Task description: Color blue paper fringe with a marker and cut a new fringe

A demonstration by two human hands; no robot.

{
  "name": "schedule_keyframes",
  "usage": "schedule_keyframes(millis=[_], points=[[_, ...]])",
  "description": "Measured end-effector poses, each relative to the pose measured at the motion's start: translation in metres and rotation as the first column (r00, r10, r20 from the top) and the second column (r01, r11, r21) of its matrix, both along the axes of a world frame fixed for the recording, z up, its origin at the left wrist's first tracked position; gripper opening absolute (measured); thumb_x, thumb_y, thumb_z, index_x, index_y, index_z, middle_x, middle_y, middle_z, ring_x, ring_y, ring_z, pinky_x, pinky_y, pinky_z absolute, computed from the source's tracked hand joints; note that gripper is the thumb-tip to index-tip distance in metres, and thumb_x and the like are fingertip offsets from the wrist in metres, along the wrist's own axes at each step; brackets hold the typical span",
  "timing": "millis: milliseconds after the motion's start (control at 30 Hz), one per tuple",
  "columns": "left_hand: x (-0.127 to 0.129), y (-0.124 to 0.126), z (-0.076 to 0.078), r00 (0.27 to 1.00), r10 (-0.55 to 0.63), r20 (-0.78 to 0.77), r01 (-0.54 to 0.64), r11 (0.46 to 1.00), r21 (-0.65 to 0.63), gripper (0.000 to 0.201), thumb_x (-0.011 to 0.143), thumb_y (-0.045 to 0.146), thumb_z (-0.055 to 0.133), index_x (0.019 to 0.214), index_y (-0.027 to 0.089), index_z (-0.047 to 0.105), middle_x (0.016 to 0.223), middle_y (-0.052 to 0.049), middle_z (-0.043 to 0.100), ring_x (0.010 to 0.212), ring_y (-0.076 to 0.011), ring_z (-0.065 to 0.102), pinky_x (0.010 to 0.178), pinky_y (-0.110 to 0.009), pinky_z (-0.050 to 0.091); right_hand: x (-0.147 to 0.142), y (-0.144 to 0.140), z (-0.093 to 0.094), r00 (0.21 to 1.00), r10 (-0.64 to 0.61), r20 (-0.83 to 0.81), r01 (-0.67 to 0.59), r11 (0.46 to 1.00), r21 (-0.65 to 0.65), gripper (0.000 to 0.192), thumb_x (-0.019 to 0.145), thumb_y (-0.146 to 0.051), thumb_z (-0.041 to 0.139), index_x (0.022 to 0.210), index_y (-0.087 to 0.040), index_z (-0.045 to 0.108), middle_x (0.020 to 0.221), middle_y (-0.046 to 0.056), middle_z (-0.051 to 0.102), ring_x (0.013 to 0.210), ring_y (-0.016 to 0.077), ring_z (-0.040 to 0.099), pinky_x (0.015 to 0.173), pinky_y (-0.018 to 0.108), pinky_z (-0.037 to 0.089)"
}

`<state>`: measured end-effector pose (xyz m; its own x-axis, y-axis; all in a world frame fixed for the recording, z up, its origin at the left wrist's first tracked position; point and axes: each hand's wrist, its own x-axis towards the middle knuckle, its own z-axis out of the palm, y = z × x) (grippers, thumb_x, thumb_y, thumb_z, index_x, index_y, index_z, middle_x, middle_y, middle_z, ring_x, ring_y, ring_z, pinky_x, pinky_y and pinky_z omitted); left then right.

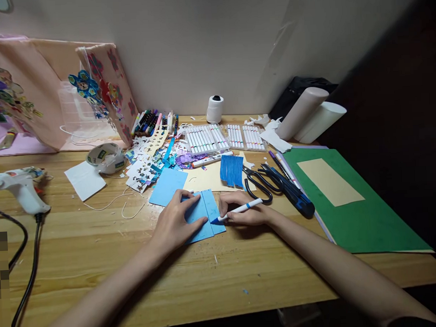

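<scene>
Pressing the folded light-blue paper rectangle (203, 216) flat on the wooden bench (136, 273), left hand (175, 222) spreads released fingers; right hand (242, 211), just right of it, pinches a white blue-tipped marker (238, 210), tip at the paper's right edge.
</scene>
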<state>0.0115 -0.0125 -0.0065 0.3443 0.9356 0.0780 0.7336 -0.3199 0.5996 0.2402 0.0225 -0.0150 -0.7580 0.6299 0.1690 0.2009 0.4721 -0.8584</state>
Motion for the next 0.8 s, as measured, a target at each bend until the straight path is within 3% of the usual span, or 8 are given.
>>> schedule_keyframes(millis=[800], points=[[0.0006,-0.0006,-0.0004,1.0,-0.002,0.015,0.002,1.0,0.01,0.045,0.076,0.038,0.064,0.118,0.022,0.058,0.113,-0.007,0.051,0.098,-0.0229,0.056,0.087,-0.041,0.047,0.0013,-0.0009,0.0045,0.989,0.149,-0.012,-0.15,0.98,-0.13,0.018,0.08,-0.03,0.054,0.071,-0.016,0.06,0.07,0.004,0.066,0.067,0.0162,0.057,0.062,0.026,0.043]])
